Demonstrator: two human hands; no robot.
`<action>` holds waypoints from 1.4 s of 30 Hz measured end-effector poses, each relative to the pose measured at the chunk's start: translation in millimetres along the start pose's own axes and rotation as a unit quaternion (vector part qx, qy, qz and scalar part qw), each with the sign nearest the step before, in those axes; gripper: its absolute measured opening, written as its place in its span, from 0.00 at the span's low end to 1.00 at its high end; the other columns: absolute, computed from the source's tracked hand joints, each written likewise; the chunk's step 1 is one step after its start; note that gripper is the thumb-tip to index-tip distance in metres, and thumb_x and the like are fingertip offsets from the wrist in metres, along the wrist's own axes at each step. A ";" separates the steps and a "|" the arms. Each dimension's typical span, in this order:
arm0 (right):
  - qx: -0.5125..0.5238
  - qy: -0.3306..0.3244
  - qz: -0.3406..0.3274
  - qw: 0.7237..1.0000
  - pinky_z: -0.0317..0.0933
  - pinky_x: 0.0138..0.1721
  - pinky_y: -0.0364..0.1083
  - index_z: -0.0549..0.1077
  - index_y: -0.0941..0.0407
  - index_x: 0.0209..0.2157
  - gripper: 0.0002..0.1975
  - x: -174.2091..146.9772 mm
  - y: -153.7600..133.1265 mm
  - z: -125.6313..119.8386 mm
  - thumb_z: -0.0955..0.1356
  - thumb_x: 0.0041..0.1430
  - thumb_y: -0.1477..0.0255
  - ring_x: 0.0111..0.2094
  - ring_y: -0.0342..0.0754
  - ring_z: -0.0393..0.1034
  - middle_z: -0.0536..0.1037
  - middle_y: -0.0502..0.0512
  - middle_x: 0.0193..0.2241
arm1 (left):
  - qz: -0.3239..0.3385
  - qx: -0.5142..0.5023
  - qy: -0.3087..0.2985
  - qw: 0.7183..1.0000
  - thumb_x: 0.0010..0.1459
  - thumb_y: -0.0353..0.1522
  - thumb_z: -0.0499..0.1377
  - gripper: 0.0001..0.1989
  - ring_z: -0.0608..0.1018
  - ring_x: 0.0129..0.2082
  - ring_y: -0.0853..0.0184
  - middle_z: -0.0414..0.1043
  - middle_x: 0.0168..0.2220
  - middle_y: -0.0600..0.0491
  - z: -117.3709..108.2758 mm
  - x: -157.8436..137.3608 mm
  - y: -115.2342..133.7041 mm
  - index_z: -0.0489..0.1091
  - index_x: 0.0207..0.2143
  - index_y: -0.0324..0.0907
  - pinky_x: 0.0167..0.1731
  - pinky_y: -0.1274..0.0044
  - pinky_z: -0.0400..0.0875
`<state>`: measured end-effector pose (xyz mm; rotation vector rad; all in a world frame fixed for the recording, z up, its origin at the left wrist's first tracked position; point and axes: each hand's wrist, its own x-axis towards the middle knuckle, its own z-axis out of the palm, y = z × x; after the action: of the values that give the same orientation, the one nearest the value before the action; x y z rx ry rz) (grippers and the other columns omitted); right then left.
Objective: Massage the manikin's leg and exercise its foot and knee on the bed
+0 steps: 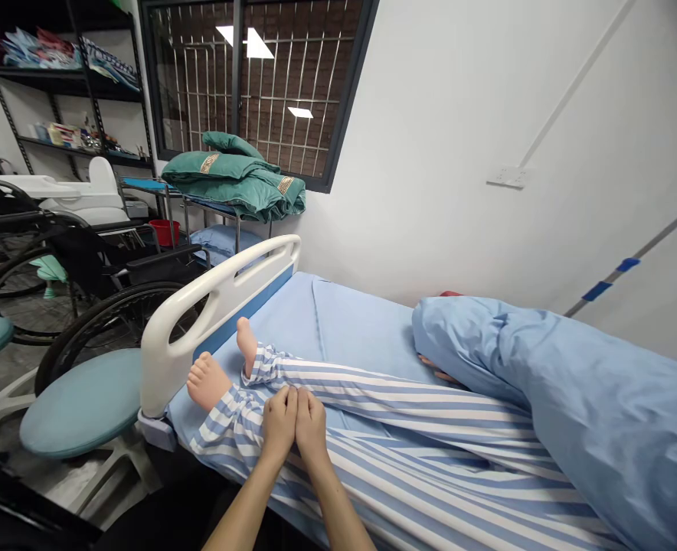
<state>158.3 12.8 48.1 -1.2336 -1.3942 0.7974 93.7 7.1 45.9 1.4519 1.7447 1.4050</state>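
Observation:
A figure with smooth, manikin-like feet lies on the bed in blue-and-white striped trousers. Side by side on the nearer lower leg, just above the ankle, are my left hand and my right hand. Their thumbs almost touch. Both hands are closed over the striped trouser leg, with the fingers curled down its far side and their tips hidden. The farther leg lies straight behind them. A folded-back blue quilt covers the upper body, and a few fingers show from under its edge.
A white footboard stands at the bed's end. Left of it are a round stool and a wheelchair. Green quilts are stacked beneath the window. Black shelves hold cloths and bottles.

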 end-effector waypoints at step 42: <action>0.065 0.006 0.028 0.997 0.54 0.25 0.41 0.64 0.58 0.21 0.20 -9.1 -1.6 -42.2 0.58 0.58 0.59 0.24 0.43 0.58 0.67 0.51 0.20 | -0.047 -0.125 -0.017 0.991 0.53 0.39 0.47 0.15 0.59 0.19 0.74 0.54 0.16 0.59 35.0 -8.4 27.9 0.52 0.17 0.42 0.22 0.80 0.55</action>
<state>197.7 -2.9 56.3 -1.1785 -1.2822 0.9043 137.9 11.3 56.0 1.2372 1.5308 1.4801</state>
